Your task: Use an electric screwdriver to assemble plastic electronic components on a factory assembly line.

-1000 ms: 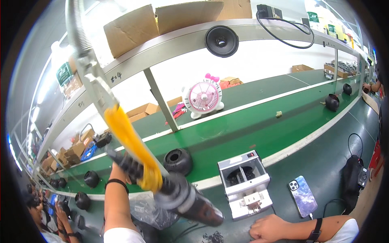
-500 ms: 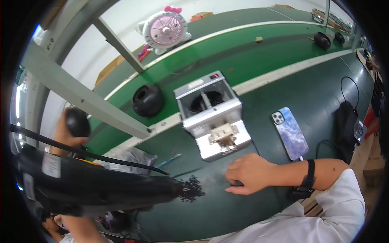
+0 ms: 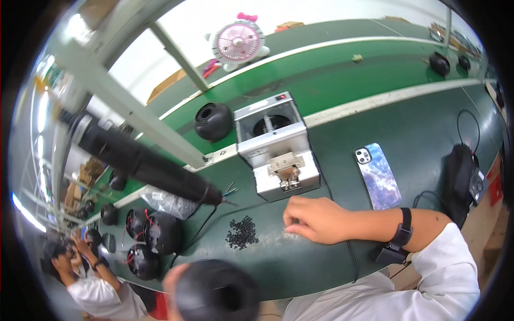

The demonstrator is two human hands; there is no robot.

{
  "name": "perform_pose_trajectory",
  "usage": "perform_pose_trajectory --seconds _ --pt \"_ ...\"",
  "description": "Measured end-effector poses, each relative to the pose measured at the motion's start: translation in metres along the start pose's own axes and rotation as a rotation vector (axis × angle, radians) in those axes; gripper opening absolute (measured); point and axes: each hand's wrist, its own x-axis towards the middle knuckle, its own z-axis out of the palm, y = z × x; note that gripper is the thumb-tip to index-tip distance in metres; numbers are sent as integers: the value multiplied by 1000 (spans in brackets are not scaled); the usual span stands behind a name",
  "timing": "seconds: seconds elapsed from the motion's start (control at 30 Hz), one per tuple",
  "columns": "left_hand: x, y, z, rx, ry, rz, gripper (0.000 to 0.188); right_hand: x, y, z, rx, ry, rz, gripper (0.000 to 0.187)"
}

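One black round housing (image 3: 227, 286), held in your left hand's (image 3: 172, 283) grip, before the near edge of the tabletop (image 3: 300, 262) | your right hand (image 3: 316, 220): fingers curled, cannot tell if that grip holds anything; small black pieces (image 3: 242, 232) left of it, silver machine (image 3: 278, 144) just beyond | black screwdriver (image 3: 144, 163) tilted, farther left

Held shell (image 3: 211, 286) 1 — grouped shells (image 3: 167, 232) 3, mach. (image 3: 286, 171) 1, ph. (image 3: 380, 179) 1, fan (image 3: 237, 41) 1

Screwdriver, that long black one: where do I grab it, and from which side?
I'd grip the screwdriver round its thick middle, coming from the near side: the body is round there, and the metal post is behind it. Its thin tip points down right, so stay off that end.
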Motion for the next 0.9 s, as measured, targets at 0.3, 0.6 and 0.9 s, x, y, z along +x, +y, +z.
perform_pose_trajectory --seconds 0.3,0.6,0.9 --pt "97 -28 97 -17 -492 -179 105 6 -88 -49 668 388 -288 13" --pt "97 57 41 247 190 29 105 21 -92 -41 930 174 119 22" --pt "152 110 65 -473 291 652 43 18 -84 -38 757 186 114 20"
